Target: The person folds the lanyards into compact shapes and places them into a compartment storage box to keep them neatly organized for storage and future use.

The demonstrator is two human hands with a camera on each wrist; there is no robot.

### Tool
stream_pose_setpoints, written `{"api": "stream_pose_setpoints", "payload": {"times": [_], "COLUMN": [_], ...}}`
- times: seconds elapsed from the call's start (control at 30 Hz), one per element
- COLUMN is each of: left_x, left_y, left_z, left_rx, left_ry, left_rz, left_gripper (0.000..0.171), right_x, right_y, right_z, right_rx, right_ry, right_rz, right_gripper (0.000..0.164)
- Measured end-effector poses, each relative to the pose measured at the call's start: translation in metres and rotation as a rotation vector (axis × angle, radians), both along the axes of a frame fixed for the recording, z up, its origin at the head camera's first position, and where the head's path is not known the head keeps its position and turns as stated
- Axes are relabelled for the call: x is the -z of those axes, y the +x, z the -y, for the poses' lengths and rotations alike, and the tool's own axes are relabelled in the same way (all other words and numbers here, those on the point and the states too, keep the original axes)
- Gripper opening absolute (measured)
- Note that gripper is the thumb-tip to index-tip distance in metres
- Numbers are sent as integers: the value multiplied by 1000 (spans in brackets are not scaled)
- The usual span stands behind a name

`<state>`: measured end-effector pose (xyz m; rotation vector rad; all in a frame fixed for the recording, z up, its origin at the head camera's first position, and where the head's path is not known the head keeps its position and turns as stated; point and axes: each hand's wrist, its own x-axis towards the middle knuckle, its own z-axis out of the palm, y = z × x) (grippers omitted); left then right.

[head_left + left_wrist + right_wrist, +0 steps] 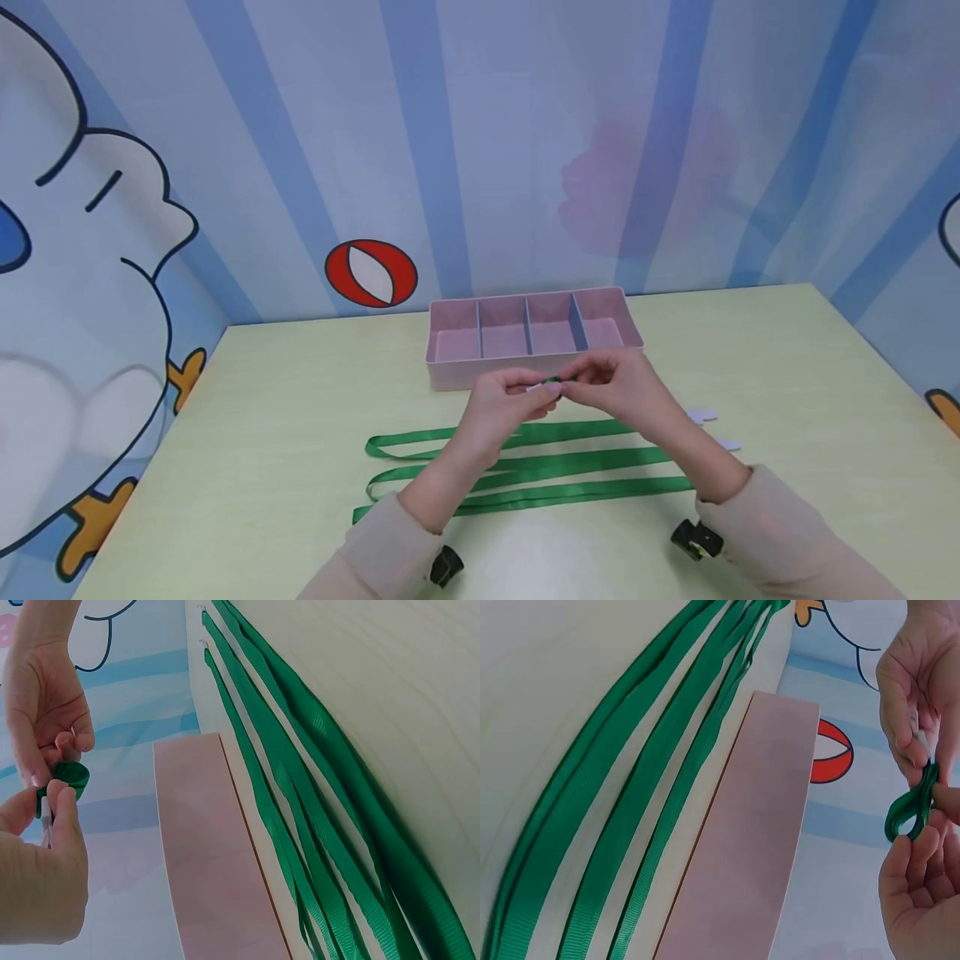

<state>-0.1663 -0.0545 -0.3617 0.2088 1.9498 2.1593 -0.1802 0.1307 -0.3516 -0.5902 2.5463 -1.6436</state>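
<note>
Above the table, both hands meet at a green lanyard (904, 814) folded into a small loop. My left hand (497, 408) pinches it by its white end piece (46, 819), with the thumb and fingertips along that strip. From the other side, my right hand (618, 385) pinches the loop between thumb and fingertips. Fingers hide much of the loop in the head view. Below the hands, several green ribbon lanyards (585, 460) lie stretched side by side across the table, looped ends to the left. White end pieces (701, 414) show at their right.
Behind the hands stands a pink box (468, 374) with blue-grey dividers and open compartments, set toward the table's back edge. The pale table (300, 400) meets a printed blue striped backdrop (495, 167). Black wrist camera mounts (697, 539) hang under both sleeves.
</note>
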Motion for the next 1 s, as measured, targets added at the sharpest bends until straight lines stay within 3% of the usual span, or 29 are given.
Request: {"api": "stream_pose_setpoints", "payload": {"times": [0.2, 0.37, 0.43, 0.53, 0.6, 0.7, 0.83, 1.0], "left_x": [-2, -4, -4, -3, -2, 0, 3, 8], "left_y": [-1, -2, -2, -4, -7, -11, -15, -18], "left_z": [4, 6, 7, 8, 9, 10, 12, 17], "left_rx": [31, 49, 55, 56, 52, 49, 58, 104], "left_ry": [-24, -45, -50, -70, -90, -119, -143, -173], "left_rz": [-16, -18, -15, -19, -24, -34, -31, -32], "left_gripper": [25, 25, 25, 26, 26, 26, 25, 23], "right_x": [0, 2, 4, 6, 7, 6, 3, 3], "right_y": [-9, -18, -20, -22, -23, -25, -24, -25], "right_z": [-10, -17, -18, -19, -19, -17, -13, -13], "right_rx": [19, -114, -175, -213, -193, -123, -37, -48], "right_ry": [-93, -184, -258, -368, -404, -353, -212, -155], "right_rz": [157, 352, 432, 498, 492, 427, 332, 319], "right_gripper": [32, 54, 46, 21, 11, 9, 24, 29]}}
